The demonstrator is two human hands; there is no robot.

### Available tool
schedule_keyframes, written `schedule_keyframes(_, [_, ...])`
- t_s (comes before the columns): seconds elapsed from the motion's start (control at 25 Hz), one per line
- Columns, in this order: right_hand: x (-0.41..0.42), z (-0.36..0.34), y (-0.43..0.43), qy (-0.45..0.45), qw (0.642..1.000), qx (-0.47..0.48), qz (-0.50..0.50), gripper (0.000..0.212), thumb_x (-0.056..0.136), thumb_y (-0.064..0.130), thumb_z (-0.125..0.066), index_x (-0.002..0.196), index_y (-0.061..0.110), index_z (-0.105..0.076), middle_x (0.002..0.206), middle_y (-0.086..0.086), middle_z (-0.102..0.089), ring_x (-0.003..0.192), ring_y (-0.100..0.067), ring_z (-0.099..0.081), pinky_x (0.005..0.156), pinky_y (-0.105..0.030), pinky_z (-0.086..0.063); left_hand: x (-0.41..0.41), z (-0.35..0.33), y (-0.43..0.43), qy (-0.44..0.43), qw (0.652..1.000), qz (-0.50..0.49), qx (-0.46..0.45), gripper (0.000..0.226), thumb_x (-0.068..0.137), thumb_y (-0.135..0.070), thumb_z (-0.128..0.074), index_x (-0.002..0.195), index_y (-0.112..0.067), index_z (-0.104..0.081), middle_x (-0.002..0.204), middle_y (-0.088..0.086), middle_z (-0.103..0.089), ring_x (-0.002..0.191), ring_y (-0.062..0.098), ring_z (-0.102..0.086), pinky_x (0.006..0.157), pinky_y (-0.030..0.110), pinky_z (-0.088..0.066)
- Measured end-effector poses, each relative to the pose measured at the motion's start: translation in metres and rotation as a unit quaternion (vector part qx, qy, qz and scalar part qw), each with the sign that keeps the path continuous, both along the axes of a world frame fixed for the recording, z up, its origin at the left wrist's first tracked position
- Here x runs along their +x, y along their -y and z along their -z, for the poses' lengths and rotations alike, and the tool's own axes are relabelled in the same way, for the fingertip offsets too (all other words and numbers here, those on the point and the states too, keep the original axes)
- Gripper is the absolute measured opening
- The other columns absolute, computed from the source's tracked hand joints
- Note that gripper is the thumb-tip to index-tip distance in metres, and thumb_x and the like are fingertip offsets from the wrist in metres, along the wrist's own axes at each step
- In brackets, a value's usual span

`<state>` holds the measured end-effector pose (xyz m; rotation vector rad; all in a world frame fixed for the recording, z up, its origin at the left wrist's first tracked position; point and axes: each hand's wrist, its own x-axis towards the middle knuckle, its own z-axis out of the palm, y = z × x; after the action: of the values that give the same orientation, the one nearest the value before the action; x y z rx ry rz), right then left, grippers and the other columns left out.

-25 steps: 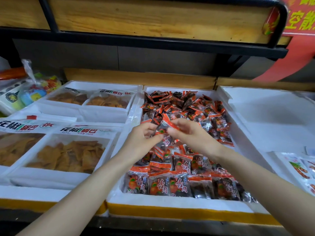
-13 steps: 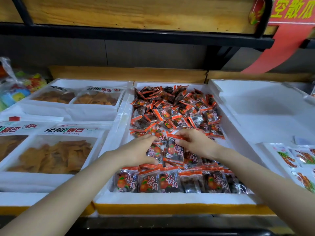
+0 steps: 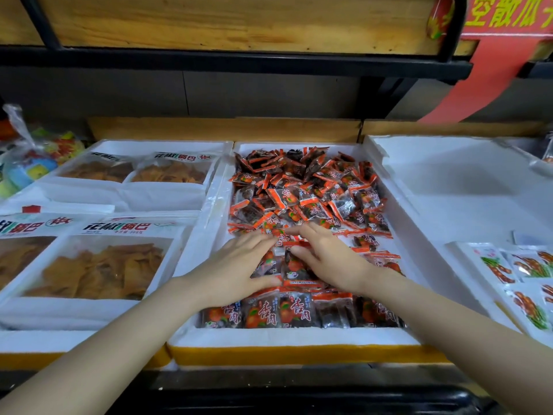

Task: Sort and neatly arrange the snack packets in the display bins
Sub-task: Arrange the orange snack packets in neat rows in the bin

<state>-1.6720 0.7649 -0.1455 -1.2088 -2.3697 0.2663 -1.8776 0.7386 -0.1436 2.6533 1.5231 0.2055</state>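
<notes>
Though the front row of snack packets (image 3: 278,311) stands neatly side by side along the near wall of the middle bin (image 3: 293,336), I judge the job under half done, since the heap (image 3: 308,190) behind it lies jumbled at all angles. I have the left hand (image 3: 236,271) and the right hand (image 3: 327,262) spread flat, fingers straight, pressing a second row (image 3: 288,272) just behind the first and gripping nothing. That heap is what remains to line up, as I read it.
</notes>
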Motion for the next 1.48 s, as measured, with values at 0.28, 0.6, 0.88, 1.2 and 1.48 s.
schedule_keyframes(0.28, [0.007,0.006,0.003,0.096,0.992,-0.036,-0.07,0.059,0.096,0.04,-0.045,0.147,0.015,-0.028,0.152,-0.002,-0.03,0.14,-0.012,-0.024,0.11,-0.016,-0.013,-0.001,-0.002,0.001,-0.031,0.998,0.016,-0.055,0.109,0.061,-0.081,-0.026,0.153,-0.024,-0.011,0.159,-0.009,-0.011,0.145,0.006,-0.009,0.115,0.022,-0.01])
schedule_keyframes(0.6, [0.031,-0.019,-0.079,-0.014,0.997,-0.021,0.067,0.056,0.092,0.027,-0.058,0.142,0.017,-0.034,0.146,-0.002,-0.038,0.134,-0.015,-0.035,0.106,-0.023,-0.026,0.002,-0.023,-0.077,0.05,0.997,-0.06,-0.002,0.066,0.095,-0.05,-0.04,0.151,-0.023,-0.019,0.159,-0.003,-0.016,0.145,0.014,-0.016,0.119,0.035,-0.016])
schedule_keyframes(0.88, [0.029,0.002,-0.124,0.139,0.978,0.055,0.142,0.052,0.09,0.024,-0.061,0.138,0.022,-0.041,0.132,-0.002,-0.052,0.119,-0.022,-0.051,0.086,-0.033,-0.045,0.018,-0.005,-0.123,-0.005,0.991,-0.134,-0.004,0.076,0.094,-0.037,-0.056,0.152,-0.015,-0.013,0.16,0.007,-0.013,0.147,0.023,-0.011,0.12,0.039,-0.014])
schedule_keyframes(1.2, [0.039,-0.013,-0.111,0.045,0.977,0.139,0.156,0.035,0.094,0.034,-0.052,0.128,0.025,-0.052,0.094,0.0,-0.071,0.081,-0.021,-0.066,0.064,-0.033,-0.052,0.025,-0.017,-0.117,-0.005,0.967,-0.193,0.167,0.025,0.094,-0.006,-0.046,0.117,-0.006,-0.053,0.104,0.013,-0.061,0.091,0.03,-0.061,0.064,0.034,-0.043])
schedule_keyframes(1.48, [0.015,-0.032,-0.082,-0.138,0.976,0.131,0.108,0.035,0.093,0.034,-0.054,0.123,0.015,-0.056,0.083,0.0,-0.071,0.069,-0.016,-0.065,0.062,-0.035,-0.054,0.01,-0.038,-0.097,0.345,0.886,-0.242,0.196,0.023,0.098,-0.021,-0.052,0.078,-0.01,-0.05,0.067,0.007,-0.055,0.061,0.026,-0.058,0.048,0.028,-0.037])
